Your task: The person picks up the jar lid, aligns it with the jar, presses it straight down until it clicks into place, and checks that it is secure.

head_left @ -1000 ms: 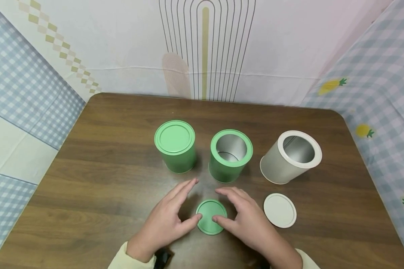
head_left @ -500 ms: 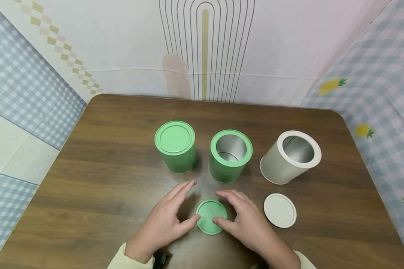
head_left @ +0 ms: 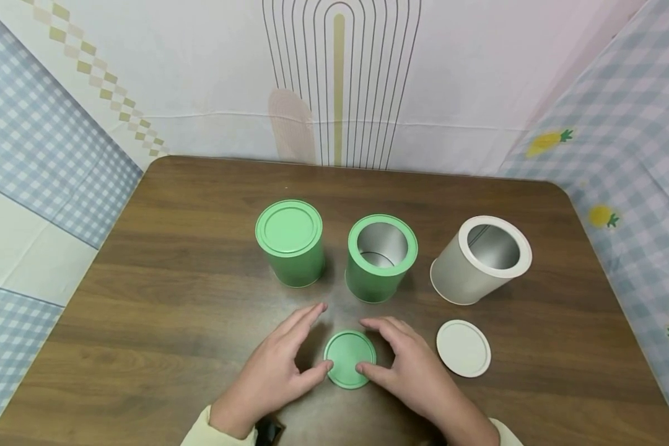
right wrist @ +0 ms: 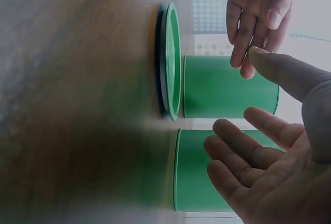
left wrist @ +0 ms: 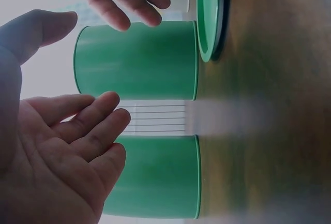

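Note:
Both hands hover over the table on either side of a round green lid (head_left: pixel 350 359), with nothing in their grasp. The left hand (head_left: pixel 279 359) has its fingers extended and its thumb overlapping the lid's left edge in the head view. Facing it, the right hand (head_left: pixel 407 362) spreads thumb and fingers apart, the thumb over the lid's right side. In the left wrist view the green lid (left wrist: pixel 209 17) lies flat on the table, below both hands. Beyond the hands stand a lidded green can (head_left: pixel 291 241) and an open green can (head_left: pixel 375 279), whose silvery inside shows.
An open off-white can (head_left: pixel 459 272) stands at the right of the row. In front of it lies a flat off-white lid (head_left: pixel 464 349). The brown wooden table (head_left: pixel 173 260) meets a patterned cloth (head_left: pixel 212 74) at its back edge.
Both hands have shifted very slightly toward the near edge, keeping the same spread pose. The lids and cans stay where they were.

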`<state>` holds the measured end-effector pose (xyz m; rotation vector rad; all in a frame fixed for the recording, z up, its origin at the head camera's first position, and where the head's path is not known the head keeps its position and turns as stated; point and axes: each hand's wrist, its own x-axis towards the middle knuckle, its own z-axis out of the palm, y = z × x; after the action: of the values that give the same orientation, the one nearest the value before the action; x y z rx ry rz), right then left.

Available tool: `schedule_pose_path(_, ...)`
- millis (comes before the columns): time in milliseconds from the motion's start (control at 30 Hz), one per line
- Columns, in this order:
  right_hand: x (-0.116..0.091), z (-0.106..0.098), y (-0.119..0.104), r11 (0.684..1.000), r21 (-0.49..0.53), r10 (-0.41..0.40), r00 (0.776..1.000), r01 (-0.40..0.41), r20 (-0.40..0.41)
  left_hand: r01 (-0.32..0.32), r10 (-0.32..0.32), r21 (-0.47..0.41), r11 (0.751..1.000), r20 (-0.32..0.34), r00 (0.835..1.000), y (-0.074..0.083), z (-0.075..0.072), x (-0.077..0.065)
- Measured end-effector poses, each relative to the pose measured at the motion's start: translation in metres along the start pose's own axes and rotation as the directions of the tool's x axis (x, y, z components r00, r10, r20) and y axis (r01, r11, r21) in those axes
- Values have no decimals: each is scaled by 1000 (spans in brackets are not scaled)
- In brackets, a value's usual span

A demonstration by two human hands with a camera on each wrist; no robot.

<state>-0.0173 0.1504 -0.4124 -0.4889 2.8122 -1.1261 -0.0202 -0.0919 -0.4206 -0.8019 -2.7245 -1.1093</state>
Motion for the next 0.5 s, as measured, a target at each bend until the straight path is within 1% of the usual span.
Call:
schedule_pose_path(167, -1, 1, 3, 1000, 1, 17, 1000, -17, 20, 2, -2, -3, 1000, 11, 1000, 0, 2, -1)
schedule_pose_path(400, -3, 5, 5, 1000, -15, 14, 999, -14, 29, 0, 0, 2, 1000, 11, 1000, -1, 5, -1)
schedule_pose_path(500, -4, 7, 6, 1000, -7, 18, 999, -18, 35, 11, -11, 6, 1000, 28, 1000, -1, 6, -2)
